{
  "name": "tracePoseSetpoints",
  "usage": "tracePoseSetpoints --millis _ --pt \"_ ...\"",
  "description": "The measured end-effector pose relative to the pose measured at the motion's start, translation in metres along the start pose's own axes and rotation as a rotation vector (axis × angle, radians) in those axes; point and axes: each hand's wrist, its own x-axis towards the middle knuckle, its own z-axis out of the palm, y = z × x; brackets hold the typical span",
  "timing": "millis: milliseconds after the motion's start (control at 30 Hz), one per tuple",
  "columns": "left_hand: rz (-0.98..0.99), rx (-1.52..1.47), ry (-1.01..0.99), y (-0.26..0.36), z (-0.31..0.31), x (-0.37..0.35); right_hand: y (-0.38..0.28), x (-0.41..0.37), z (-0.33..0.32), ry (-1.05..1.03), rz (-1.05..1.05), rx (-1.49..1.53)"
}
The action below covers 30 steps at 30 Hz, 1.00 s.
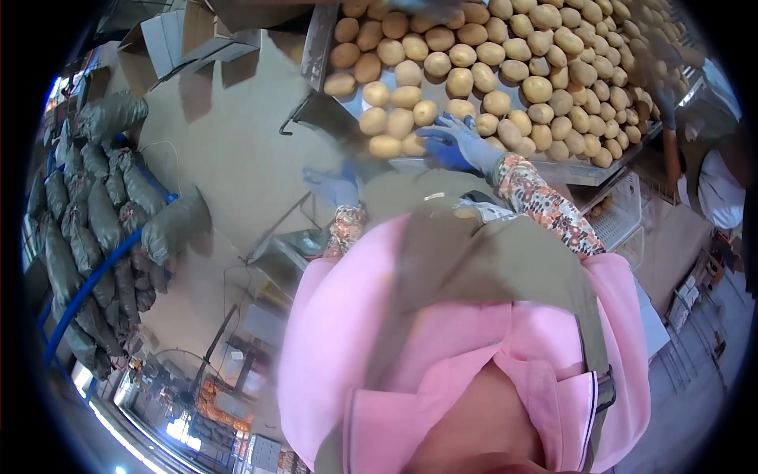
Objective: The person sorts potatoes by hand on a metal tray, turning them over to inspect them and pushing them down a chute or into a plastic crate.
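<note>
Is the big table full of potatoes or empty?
Full. Potatoes lie packed side by side across almost the whole table, right up to its rim.

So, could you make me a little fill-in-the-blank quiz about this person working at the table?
1. The metal table is covered with ____.
2. The right hand and left hand wear gloves coloured ____.
3. The person's jacket is ____.
4. The filled sacks lie piled on the picture's ____ side.
Missing words: potatoes; blue; pink; left.
</note>
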Motion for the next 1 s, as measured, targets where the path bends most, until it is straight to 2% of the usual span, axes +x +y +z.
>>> tracePoseSetpoints --millis 33,67,133,167,200,233,267,333,400,467,500,633,700,833,900,1000 --pt "-0.086 0.002 -0.029 -0.021 0.019 0.002 0.020 -0.007 0.002 0.140 -0.143 0.157" --pt "-0.174 0.006 -0.057 -0.049 0.042 0.004 0.034 -0.018 0.005 0.143 -0.136 0.151" --pt "-0.133 -0.039 -0.077 -0.122 0.101 0.015 0.055 -0.033 0.003 0.490 -0.080 -0.139" --pt "-0.111 -0.138 -0.360 -0.147 0.117 0.019 0.065 -0.045 -0.001 0.489 -0.083 -0.144" --pt "-0.087 -0.238 -0.641 -0.159 0.124 0.021 0.069 -0.061 -0.003 0.478 0.029 -0.390" --pt "-0.026 0.048 -0.623 -0.088 0.065 0.000 0.073 -0.071 -0.006 0.461 0.140 -0.634" --pt "-0.035 0.045 -0.619 -0.095 0.072 0.001 0.083 -0.074 -0.004 0.457 0.131 -0.637" --pt "0.010 0.235 -0.718 -0.122 0.096 0.004 0.101 -0.073 0.008 0.591 -0.018 -0.477" --pt "0.053 0.251 -0.700 -0.100 0.063 -0.004 0.099 -0.069 0.015 0.629 0.005 -0.454" --pt "0.433 0.504 -0.732 -0.110 0.051 -0.002 0.094 -0.062 0.020 0.682 0.044 -0.469" --pt "0.492 0.494 -0.647 -0.110 0.040 -0.007 0.095 -0.059 0.023 0.706 0.031 -0.454" --pt "0.410 0.311 -0.525 -0.139 0.048 -0.012 0.099 -0.060 0.025 0.718 0.010 -0.487" --pt "0.110 -0.053 -0.526 -0.141 0.048 -0.021 0.102 -0.060 0.026 0.735 -0.007 -0.479" --pt "0.100 -0.051 -0.514 -0.121 0.029 -0.026 0.103 -0.059 0.030 0.755 0.013 -0.470" --pt "0.103 0.155 -0.538 -0.117 0.025 -0.023 0.101 -0.059 0.032 0.740 0.029 -0.493" --pt "0.011 0.120 -0.534 -0.118 0.028 -0.023 0.097 -0.060 0.030 0.718 0.043 -0.507"
